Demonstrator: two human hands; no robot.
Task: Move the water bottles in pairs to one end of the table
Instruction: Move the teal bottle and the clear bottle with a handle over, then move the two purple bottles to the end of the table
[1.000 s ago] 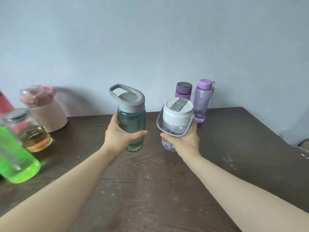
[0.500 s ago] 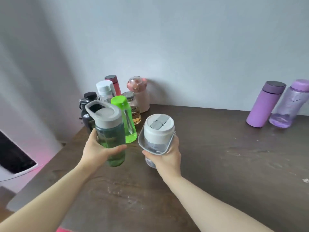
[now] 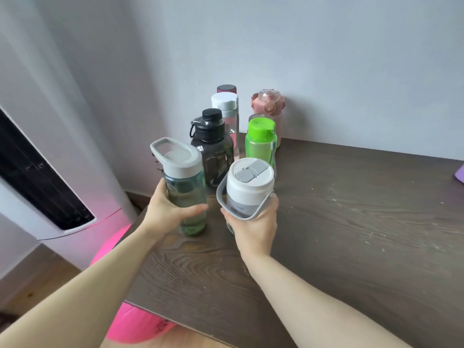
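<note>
The left hand (image 3: 167,213) is wrapped closed around the lower body of the teal bottle (image 3: 184,194), thumb across its near face and fingers hidden behind it, holding it upright just in front of and left of the black bottle (image 3: 213,149). The right hand (image 3: 252,227) grips the white-lidded bottle (image 3: 247,187) from below and behind, fingers curled shut about its clear body under the grey handle, right of the black bottle and just in front of the green bottle (image 3: 259,143). Whether either held bottle touches the wooden table (image 3: 351,234) I cannot tell.
</note>
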